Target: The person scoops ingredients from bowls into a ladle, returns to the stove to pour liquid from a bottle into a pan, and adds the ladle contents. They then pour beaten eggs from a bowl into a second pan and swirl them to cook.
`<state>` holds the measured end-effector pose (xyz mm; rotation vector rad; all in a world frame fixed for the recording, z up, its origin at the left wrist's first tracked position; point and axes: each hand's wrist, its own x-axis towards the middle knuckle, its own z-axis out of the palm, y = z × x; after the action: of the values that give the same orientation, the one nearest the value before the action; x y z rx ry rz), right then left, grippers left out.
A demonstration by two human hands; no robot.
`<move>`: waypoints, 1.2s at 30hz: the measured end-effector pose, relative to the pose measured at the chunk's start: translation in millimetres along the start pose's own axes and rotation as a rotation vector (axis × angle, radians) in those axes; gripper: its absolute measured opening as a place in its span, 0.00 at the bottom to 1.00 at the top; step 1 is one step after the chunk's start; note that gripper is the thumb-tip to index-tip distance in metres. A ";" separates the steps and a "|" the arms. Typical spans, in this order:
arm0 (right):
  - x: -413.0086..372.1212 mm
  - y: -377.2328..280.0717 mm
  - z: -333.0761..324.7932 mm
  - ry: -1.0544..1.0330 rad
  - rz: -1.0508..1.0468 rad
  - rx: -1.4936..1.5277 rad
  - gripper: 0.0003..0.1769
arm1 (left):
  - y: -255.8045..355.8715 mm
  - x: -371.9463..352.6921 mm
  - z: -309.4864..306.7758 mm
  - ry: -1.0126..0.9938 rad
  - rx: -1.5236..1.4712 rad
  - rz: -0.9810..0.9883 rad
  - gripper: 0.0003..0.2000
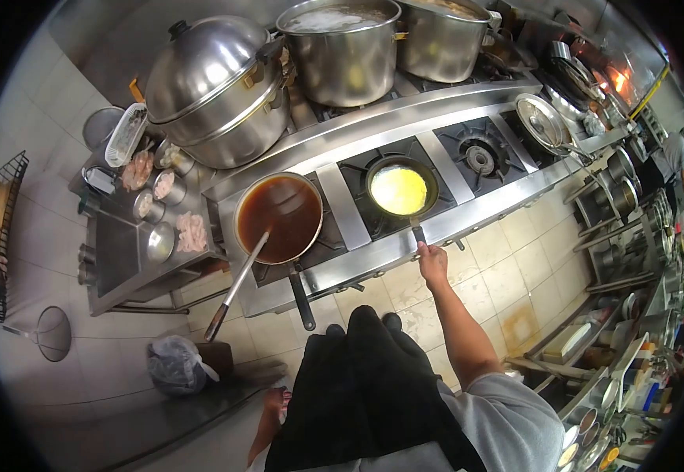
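My right hand (433, 264) is wrapped round the dark handle of a frying pan (368, 187). Yellow beaten egg (399, 190) covers the pan's base, and the pan rests on a burner. Low beside my apron, my left hand (277, 400) is partly hidden; something red and white shows at its fingers, too small to name. On the burner to the left stands a wide pan of brown sauce (279, 212). A long-handled ladle (236, 287) leans out of it, and its black handle (301, 297) points toward me. Neither hand touches that pan.
Behind the burners stand a domed steamer pot (216, 86) and two tall stockpots (346, 67). A steel side table (118, 271) at left holds raw meat (192, 233) and metal containers. A strainer (53, 334) hangs on the left wall. Shelves of cookware line the right; another person (674, 156) is there.
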<state>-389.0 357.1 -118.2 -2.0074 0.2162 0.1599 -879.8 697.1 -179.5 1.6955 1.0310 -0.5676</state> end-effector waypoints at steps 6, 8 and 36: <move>2.3 4.6 13.4 0.050 -0.070 -0.006 0.23 | 0.4 -4.6 -2.1 -0.006 -0.009 0.012 0.08; 6.2 10.6 19.1 0.046 -0.094 -0.002 0.25 | 0.5 -6.1 -2.1 -0.010 -0.008 0.016 0.08; -8.3 -25.9 1.7 -0.163 0.243 0.197 0.23 | 18.7 3.7 -4.5 -0.105 -0.060 0.144 0.10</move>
<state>-391.3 370.2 -94.5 -1.7580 0.3577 0.4381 -862.5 700.6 -171.0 1.6539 0.8362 -0.5215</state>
